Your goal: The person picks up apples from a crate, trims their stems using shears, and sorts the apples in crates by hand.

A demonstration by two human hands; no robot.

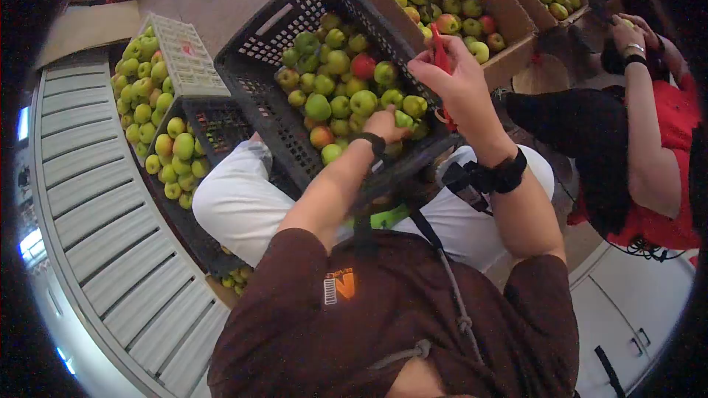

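Head view: left hand down among the apples, scissors raised in the right

From where I watch, a black plastic crate point(269, 33) sits tilted in front of the person's white trousers point(236, 199), holding many apples point(339, 63), mostly green with a few blushed red. The left hand point(385, 127) reaches into the crate at its near right part, fingers against a green apple point(403, 119). I cannot tell whether they are closed round it or only touching it.

The right hand point(468, 92) is above the crate's right rim, clenched on red-handled scissors point(441, 55), with the dark blades pointing to the far side, away from the person.

I judge the step in hand to be handling single fruit inside the crate. From this pose, lifting that apple would call for a sure hold among its close neighbours, with the scissors kept clear of the left fingers and the fruit.

Left of the crate I see a white crate point(193, 59) of apples beside a slatted conveyor point(96, 169). Far right stands a cardboard box point(509, 59) of apples, with another cardboard box point(537, 16) beyond it. At the right, a co-worker in a red shirt point(667, 133) has both hands raised near the boxes.
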